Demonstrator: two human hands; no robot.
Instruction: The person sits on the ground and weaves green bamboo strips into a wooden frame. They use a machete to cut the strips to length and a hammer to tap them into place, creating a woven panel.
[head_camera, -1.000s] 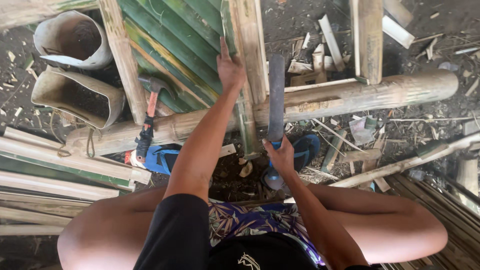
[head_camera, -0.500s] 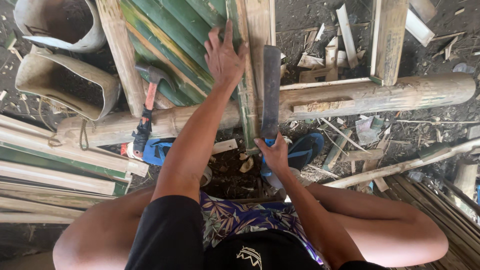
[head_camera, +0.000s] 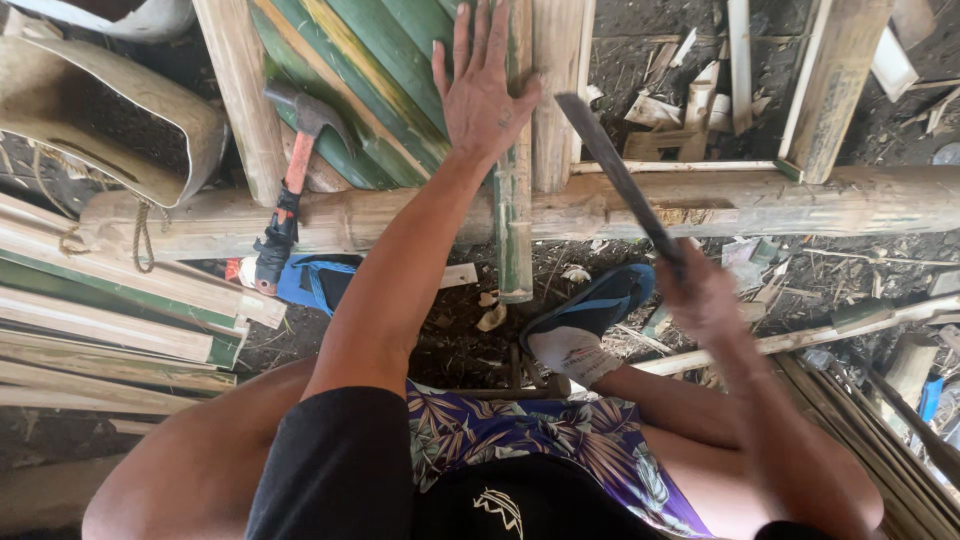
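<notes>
Dirt floor (head_camera: 620, 40) littered with bamboo offcuts. Right hand (head_camera: 705, 300), blurred, was clenched on machete (head_camera: 620, 180), blade angled up-left. Left hand (head_camera: 480, 90) lay flat, fingers spread, pinning green bamboo strip (head_camera: 513, 215) across thick bamboo pole (head_camera: 700, 205). Strip's long axis ran away from the body, near end overhanging. Looked mid-chop; next blow needs fingers clear of blade path

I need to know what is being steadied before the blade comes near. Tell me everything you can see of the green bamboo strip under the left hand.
The green bamboo strip is a narrow split length, glossy green with paler yellowish patches and a node band low down. It runs straight up the picture, crossing over the thick horizontal bamboo pole, its cut lower end hanging just past it above the dirt. The left hand lies flat across its upper part. The machete, gripped in the right hand, is tilted to its right, apart from it.
</notes>
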